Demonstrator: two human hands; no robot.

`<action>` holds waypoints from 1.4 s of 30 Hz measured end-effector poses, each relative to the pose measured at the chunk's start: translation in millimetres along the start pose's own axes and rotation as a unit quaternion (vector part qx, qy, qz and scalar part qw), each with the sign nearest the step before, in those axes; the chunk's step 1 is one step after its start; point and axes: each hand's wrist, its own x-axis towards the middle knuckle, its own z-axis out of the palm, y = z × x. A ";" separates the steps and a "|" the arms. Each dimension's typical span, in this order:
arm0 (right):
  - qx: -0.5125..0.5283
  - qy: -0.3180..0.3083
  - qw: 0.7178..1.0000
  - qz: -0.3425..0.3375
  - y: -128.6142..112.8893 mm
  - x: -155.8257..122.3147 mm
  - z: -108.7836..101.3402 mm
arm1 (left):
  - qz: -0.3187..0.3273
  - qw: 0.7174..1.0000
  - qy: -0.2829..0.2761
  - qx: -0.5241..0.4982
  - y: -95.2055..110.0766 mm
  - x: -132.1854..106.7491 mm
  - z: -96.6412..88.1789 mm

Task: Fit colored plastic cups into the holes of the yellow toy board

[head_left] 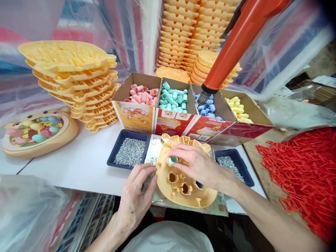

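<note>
A pale yellow plastic shell (189, 196) with bear ears lies hollow side up on the table in front of me. My right hand (195, 162) reaches over its upper part, thumb and fingers closed on a small mint-green plastic tube (173, 160) at one of the openings. A dark blue piece (198, 184) shows in another opening, partly under my right wrist. At the shell's left edge is my left hand (139, 189), curled around small silvery screws (147, 182) that show between thumb and fingers.
Cardboard boxes of pink (143, 95), green (172, 98), blue (207, 108) and yellow (237, 109) tubes stand behind. Screw trays (111, 159) flank the shell. A red electric screwdriver (231, 49) hangs above. Stacked shells (76, 84), a finished-looking toy (39, 134) and red plastic parts (309, 175) lie around.
</note>
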 end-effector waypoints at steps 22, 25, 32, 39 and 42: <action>-0.094 0.184 0.978 0.040 10.9 -0.7 -56.7 | 0.047 0.998 0.023 0.045 -12.8 -5.1 -2.1; -0.117 0.242 0.959 0.088 30.0 0.3 -83.4 | 0.077 0.993 0.037 0.081 -21.5 -3.7 -9.4; -0.155 0.239 0.947 0.149 63.3 6.4 -102.7 | -0.016 0.994 0.054 0.089 -16.9 9.0 -25.6; -0.184 0.171 0.953 0.168 100.0 16.9 -111.3 | -0.020 0.991 0.058 0.121 -8.0 32.5 -45.9; -0.183 0.145 0.958 0.166 115.7 19.9 -113.2 | 0.042 0.984 0.085 0.151 -2.2 76.0 -62.7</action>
